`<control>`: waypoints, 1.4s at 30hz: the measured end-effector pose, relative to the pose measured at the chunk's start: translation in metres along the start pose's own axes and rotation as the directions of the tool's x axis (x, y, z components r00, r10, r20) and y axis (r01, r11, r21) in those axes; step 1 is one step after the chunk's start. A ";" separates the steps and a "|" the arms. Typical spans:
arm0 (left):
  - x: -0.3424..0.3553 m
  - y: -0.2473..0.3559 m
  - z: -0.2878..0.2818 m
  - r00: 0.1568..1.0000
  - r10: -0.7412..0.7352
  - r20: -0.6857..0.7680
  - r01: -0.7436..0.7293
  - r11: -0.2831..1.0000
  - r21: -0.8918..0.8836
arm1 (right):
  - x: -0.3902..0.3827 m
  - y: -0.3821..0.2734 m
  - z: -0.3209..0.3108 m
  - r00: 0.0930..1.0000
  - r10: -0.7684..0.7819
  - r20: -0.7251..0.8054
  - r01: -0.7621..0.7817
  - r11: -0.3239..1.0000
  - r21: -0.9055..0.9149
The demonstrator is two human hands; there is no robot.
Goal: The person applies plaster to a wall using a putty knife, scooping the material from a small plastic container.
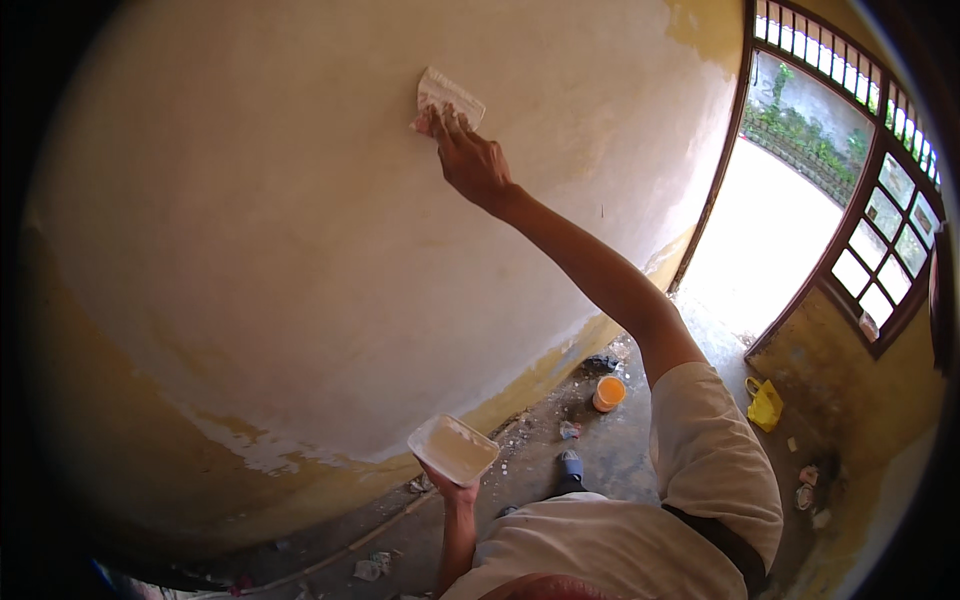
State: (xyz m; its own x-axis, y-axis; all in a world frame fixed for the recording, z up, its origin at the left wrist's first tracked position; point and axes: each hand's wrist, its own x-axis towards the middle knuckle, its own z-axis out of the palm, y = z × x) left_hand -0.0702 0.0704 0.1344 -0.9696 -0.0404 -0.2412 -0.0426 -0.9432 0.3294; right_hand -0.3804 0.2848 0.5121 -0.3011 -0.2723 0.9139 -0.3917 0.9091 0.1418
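Note:
My right arm is stretched up to the wall (300, 240), where my right hand (470, 160) presses a flat, pale putty spreader (452, 97) to the surface. The fingers lie over the spreader's back, closed on it. Whitish putty coats much of the yellow wall around it. Lower down, my left hand (455, 487) holds up a shallow rectangular tray (455, 450) from beneath, its fingers partly hidden. A whitish coat of putty covers the inside of the tray.
On the floor (630, 450), an orange-topped bucket (608, 393) stands near the wall's foot. A yellow bag (764, 404) lies farther right, with scraps and rubble about. A long thin pole (375, 530) lies at lower left. An open doorway (770, 230) and a paned window (887, 235) are at right.

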 end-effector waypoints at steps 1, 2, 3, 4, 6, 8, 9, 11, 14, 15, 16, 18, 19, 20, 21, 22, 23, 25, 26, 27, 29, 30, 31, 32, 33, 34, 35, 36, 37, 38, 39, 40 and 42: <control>-0.002 -0.001 0.013 0.999 -0.031 0.008 0.031 0.999 0.027 | -0.017 -0.008 -0.001 0.996 -0.028 -0.085 0.032 0.998 0.049; -0.005 0.003 0.017 0.999 -0.047 0.011 0.046 0.997 0.061 | -0.028 -0.015 -0.008 0.993 -0.048 -0.106 0.062 0.989 0.133; -0.005 0.005 0.011 0.999 -0.047 0.006 0.046 0.997 0.061 | -0.035 -0.017 -0.015 0.990 -0.066 -0.127 0.093 0.972 0.216; -0.002 0.008 0.006 0.999 -0.050 0.023 0.048 0.997 0.063 | -0.036 -0.013 -0.024 0.989 -0.063 -0.132 0.091 0.972 0.219; 0.001 0.010 -0.003 0.998 -0.054 0.039 0.051 0.996 0.068 | -0.041 0.007 -0.042 0.980 0.140 -0.138 -0.084 0.933 0.351; 0.002 0.008 -0.004 0.996 -0.077 0.042 0.075 0.997 0.030 | -0.025 0.059 -0.047 0.874 0.244 -0.420 -0.118 0.945 0.305; 0.002 0.005 -0.001 0.996 -0.082 0.045 0.081 0.996 0.029 | -0.018 0.092 -0.051 0.838 0.358 -0.413 -0.249 0.923 0.294; -0.002 0.004 0.000 0.999 -0.042 0.034 0.040 0.997 0.065 | -0.001 0.137 -0.058 0.750 0.550 -0.366 -0.469 0.834 0.293; -0.007 0.007 -0.002 0.998 -0.058 -0.008 0.058 0.997 0.057 | 0.008 0.159 -0.047 0.739 0.604 -0.300 -0.552 0.797 0.244; -0.006 0.008 -0.007 0.999 -0.048 -0.016 0.049 0.997 0.058 | 0.008 0.155 -0.041 0.765 0.583 -0.276 -0.545 0.813 0.206; -0.001 0.006 -0.016 1.000 -0.023 -0.006 0.023 0.998 0.053 | 0.004 0.144 -0.031 0.787 0.531 -0.314 -0.489 0.847 0.207; -0.005 0.011 -0.021 1.000 0.026 -0.016 -0.025 0.998 0.054 | -0.010 0.092 -0.013 0.829 0.429 -0.359 -0.362 0.901 0.239; -0.005 0.008 -0.014 0.999 0.042 -0.016 -0.040 0.997 0.063 | -0.021 0.076 -0.005 0.842 0.388 -0.375 -0.316 0.918 0.242; -0.008 0.009 -0.008 0.997 0.068 -0.025 -0.066 0.995 0.075 | -0.037 0.053 0.009 0.857 0.320 -0.403 -0.233 0.939 0.251; -0.010 0.011 -0.001 0.997 0.076 -0.034 -0.073 0.995 0.071 | -0.051 0.016 0.006 0.878 0.321 -0.354 -0.230 0.933 0.277; -0.010 0.007 0.001 0.998 0.049 -0.035 -0.045 0.995 0.084 | -0.079 -0.009 0.015 0.912 0.283 -0.297 -0.194 0.936 0.295; -0.012 0.008 0.006 0.999 0.031 -0.021 -0.029 0.995 0.096 | -0.098 -0.036 0.020 0.930 0.267 -0.253 -0.183 0.933 0.309; -0.008 0.008 0.000 1.000 -0.001 -0.025 0.003 0.997 0.075 | -0.134 -0.085 0.026 0.973 0.172 -0.154 -0.118 0.944 0.309; -0.008 0.006 0.000 0.999 -0.037 -0.018 0.038 0.998 0.057 | -0.150 -0.102 0.029 0.990 0.137 -0.012 -0.126 0.936 0.330; -0.008 0.006 0.002 0.999 -0.035 -0.027 0.036 0.998 0.056 | -0.158 -0.116 0.028 0.993 0.117 0.026 -0.119 0.935 0.333; -0.007 0.005 0.008 0.998 -0.039 -0.039 0.041 0.998 0.037 | -0.168 -0.127 0.023 0.989 0.143 -0.022 -0.120 0.895 0.429; -0.006 0.007 0.011 0.998 -0.028 -0.048 0.030 0.999 0.040 | -0.170 -0.132 0.018 0.989 0.146 -0.020 -0.122 0.889 0.441; -0.006 0.009 0.013 0.998 -0.038 -0.053 0.040 0.998 0.040 | -0.175 -0.134 0.011 0.974 0.226 0.012 -0.197 0.821 0.535; -0.008 0.010 0.014 0.997 -0.050 -0.062 0.052 0.998 0.038 | -0.180 -0.134 0.002 0.952 0.300 0.058 -0.270 0.737 0.619; -0.008 0.010 0.013 0.996 -0.047 -0.074 0.049 0.998 0.037 | -0.184 -0.132 -0.011 0.951 0.301 0.068 -0.276 0.731 0.624; -0.008 0.011 0.012 0.996 -0.028 -0.087 0.033 0.997 0.065 | -0.187 -0.128 -0.026 0.791 0.446 0.420 -0.612 0.548 0.570; -0.006 0.009 0.013 0.995 -0.019 -0.095 0.028 0.995 0.094 | -0.192 -0.118 -0.038 0.499 0.503 0.706 -0.866 0.327 0.379; -0.004 0.005 0.013 0.994 -0.035 -0.100 0.044 0.995 0.094 | -0.206 -0.106 -0.039 0.483 0.560 0.673 -0.816 0.008 0.578; 0.000 0.002 0.012 0.996 -0.052 -0.073 0.058 0.995 0.079 | -0.219 -0.094 -0.039 0.446 0.617 0.648 -0.634 -0.293 0.716; 0.002 -0.002 0.008 0.996 -0.072 -0.059 0.076 0.995 0.065 | -0.226 -0.081 -0.048 0.323 0.617 0.718 -0.579 -0.471 0.665; 0.004 -0.003 0.004 0.993 -0.093 -0.076 0.098 0.993 0.069 | -0.221 -0.076 -0.066 0.277 0.605 0.747 -0.477 -0.588 0.653; 0.006 -0.005 0.001 0.991 -0.114 -0.072 0.119 0.991 0.066 | -0.245 -0.062 -0.059 0.265 0.600 0.755 -0.417 -0.635 0.651; 0.010 -0.010 0.003 0.983 -0.166 -0.078 0.172 0.982 0.076 | -0.275 -0.039 -0.060 0.225 0.617 0.754 -0.349 -0.671 0.654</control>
State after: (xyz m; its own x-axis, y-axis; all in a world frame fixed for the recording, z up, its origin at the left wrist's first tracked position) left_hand -0.0803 0.0806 0.1317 -0.9275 0.0910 -0.3625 -0.2266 -0.9083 0.3516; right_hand -0.2302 0.3430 0.2785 -0.9649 0.2624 0.0066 -0.2008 -0.7216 -0.6625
